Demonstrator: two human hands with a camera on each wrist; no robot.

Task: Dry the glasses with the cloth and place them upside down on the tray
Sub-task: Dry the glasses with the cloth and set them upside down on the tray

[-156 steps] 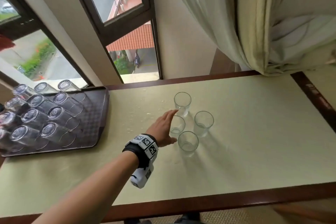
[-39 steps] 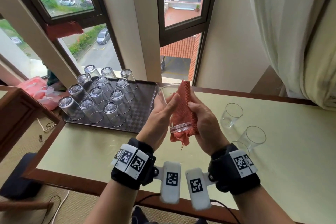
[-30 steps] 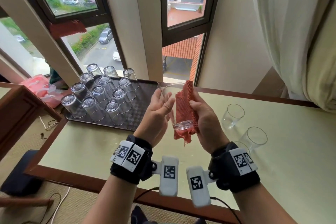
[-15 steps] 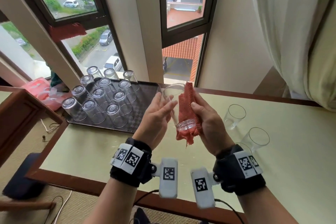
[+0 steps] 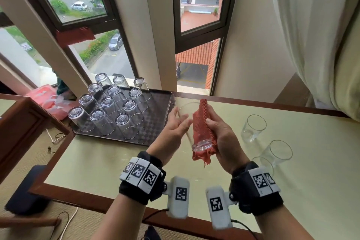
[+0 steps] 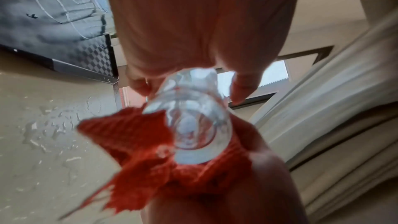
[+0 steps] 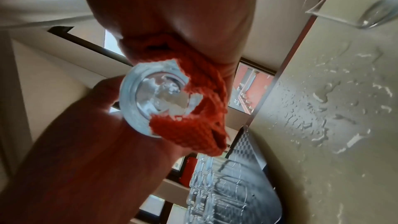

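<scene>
At your ten o'clock, the dark rectangular tray with the chequered floor (image 5: 155,122) sits on the pale green table top (image 5: 292,191), bearing twelve clear tumblers turned rim-down (image 5: 109,121) in rows of three. Your left hand (image 5: 176,129) is raised at twelve o'clock above the table, fingers straight and relaxed, their tips resting against the side of the clear drinking glass (image 5: 200,143) that you hold in the air, tilted, base toward you and mouth away. Your right hand (image 5: 224,136) curls round the orange-red knitted cloth (image 5: 202,122) and clasps it against the glass's right wall, a frayed corner hanging below the base. Whether the cloth also reaches inside the mouth is hard to judge from the blurred wrist views. At your two o'clock, three more clear glasses stand upright (image 5: 253,126) on the table, near each other, with water droplets (image 7: 336,105) spread over the surface beside them.
</scene>
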